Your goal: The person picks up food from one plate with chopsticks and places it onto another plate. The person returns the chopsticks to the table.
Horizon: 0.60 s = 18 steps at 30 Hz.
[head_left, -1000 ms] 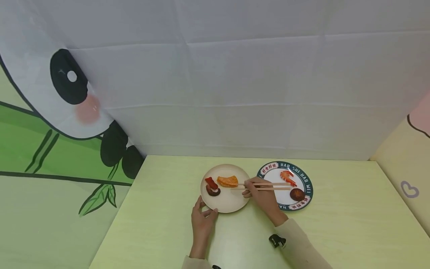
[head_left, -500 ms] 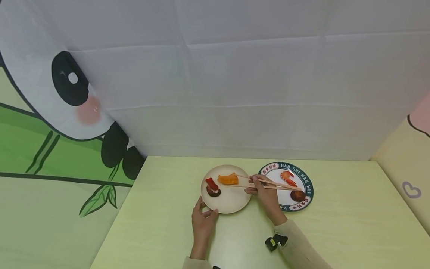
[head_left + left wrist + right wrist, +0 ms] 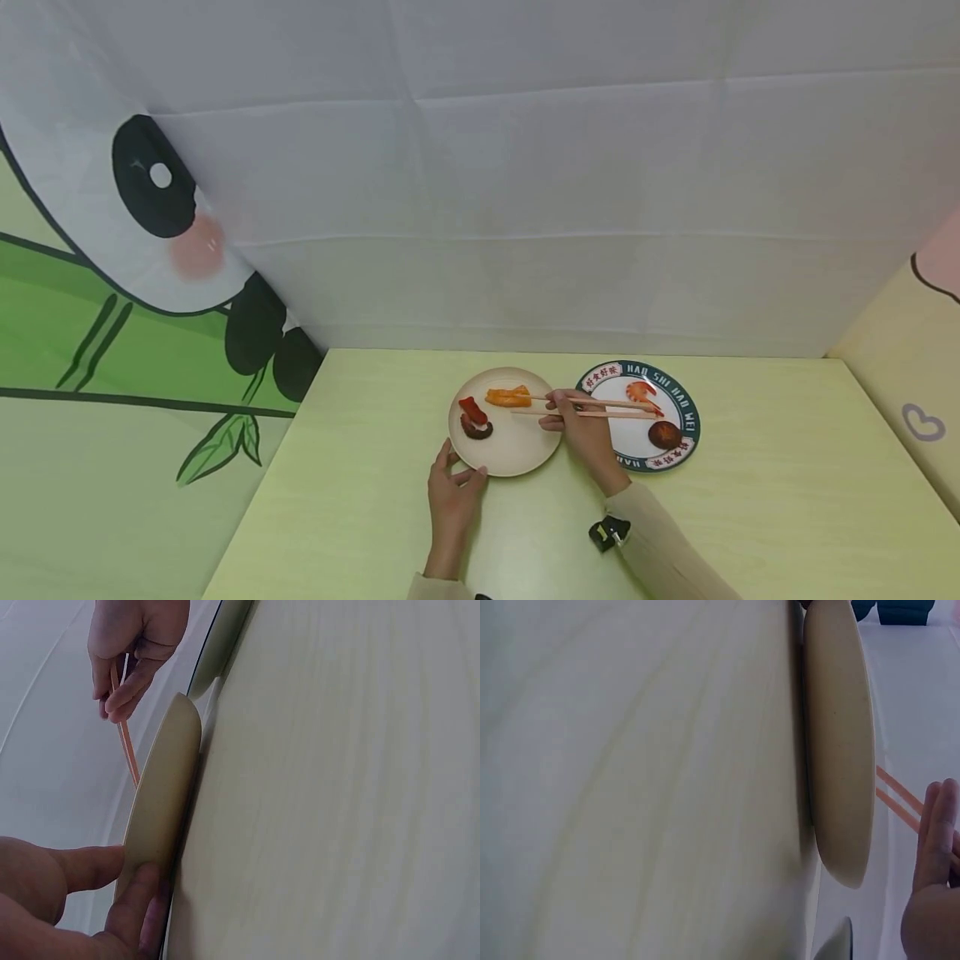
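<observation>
My right hand (image 3: 588,433) holds a pair of wooden chopsticks (image 3: 622,414) over the beige plate (image 3: 517,454). One chopstick's tip overlaps a folded orange food piece (image 3: 508,397) on that plate; the other tip lies just below it. A red food piece (image 3: 472,409) and a dark brown curved piece (image 3: 477,430) rest together at the plate's left side. At the lower left rim, my left hand (image 3: 453,500) grips the plate's edge with thumb and fingers. The left wrist view shows its fingers (image 3: 135,900) against the plate's outer wall.
Beside the beige plate, under the right hand, stands a white plate with a green lettered rim (image 3: 692,408). It bears a shrimp (image 3: 641,393) and a round brown mushroom-like piece (image 3: 664,434). A cloth wall (image 3: 525,275) rises behind the yellow table (image 3: 765,467).
The right hand shifted right, then back left. The chopsticks opened wide around the orange piece, then drew closer together and lower. The left hand stayed at the plate's rim.
</observation>
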Each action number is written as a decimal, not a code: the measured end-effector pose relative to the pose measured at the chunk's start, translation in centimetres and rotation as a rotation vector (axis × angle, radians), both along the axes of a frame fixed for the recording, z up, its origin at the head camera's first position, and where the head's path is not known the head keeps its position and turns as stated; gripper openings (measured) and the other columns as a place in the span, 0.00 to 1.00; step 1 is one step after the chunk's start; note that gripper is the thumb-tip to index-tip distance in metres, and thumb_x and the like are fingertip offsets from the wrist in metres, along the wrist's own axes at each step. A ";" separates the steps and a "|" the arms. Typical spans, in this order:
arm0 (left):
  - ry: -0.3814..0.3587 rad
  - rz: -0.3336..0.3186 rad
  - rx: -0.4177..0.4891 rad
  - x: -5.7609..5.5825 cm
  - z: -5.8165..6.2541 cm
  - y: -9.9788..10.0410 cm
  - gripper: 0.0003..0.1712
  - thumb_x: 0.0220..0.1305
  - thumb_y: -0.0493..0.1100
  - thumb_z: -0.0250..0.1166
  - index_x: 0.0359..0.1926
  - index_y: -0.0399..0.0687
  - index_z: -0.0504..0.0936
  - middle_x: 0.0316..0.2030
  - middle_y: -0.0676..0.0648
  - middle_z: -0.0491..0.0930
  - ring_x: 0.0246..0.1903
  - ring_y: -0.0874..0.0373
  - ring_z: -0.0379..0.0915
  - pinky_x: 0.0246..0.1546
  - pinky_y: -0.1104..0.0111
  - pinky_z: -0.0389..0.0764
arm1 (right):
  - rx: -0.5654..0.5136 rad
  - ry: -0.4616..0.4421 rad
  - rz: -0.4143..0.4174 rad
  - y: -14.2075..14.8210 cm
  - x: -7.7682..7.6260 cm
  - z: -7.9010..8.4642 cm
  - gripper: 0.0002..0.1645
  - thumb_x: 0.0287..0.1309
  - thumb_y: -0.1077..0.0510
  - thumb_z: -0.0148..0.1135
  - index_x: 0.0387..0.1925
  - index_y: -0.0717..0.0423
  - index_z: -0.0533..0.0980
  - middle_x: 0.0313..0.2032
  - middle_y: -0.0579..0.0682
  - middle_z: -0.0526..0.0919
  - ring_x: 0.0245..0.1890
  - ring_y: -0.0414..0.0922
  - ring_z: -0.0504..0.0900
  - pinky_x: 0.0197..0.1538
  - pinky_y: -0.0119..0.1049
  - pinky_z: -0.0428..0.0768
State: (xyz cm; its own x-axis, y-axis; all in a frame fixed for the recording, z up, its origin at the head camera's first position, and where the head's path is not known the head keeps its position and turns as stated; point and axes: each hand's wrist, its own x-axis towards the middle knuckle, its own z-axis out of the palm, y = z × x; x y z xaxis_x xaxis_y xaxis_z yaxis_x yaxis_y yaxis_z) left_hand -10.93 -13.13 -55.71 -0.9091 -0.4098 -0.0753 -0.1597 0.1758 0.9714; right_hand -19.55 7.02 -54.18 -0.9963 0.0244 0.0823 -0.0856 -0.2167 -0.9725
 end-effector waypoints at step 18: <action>-0.015 -0.004 -0.002 0.0 0.2 0.0 0.46 0.59 0.28 0.73 0.77 0.27 0.63 0.57 0.32 0.74 0.42 0.48 0.85 0.35 0.73 0.78 | 0.214 0.098 0.000 -0.5 0.1 0.6 0.11 0.70 0.71 0.63 0.44 0.82 0.82 0.37 0.74 0.84 0.28 0.36 0.90 0.37 0.32 0.87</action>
State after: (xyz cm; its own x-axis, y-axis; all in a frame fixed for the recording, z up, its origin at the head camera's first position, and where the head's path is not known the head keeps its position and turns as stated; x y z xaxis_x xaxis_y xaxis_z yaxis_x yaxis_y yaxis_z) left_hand -10.95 -13.17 -55.46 -0.9095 -0.4061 -0.0884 -0.1739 0.1788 0.9684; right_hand -19.45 6.53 -53.54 -0.9833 -0.0035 0.1821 -0.1821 -0.0067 -0.9833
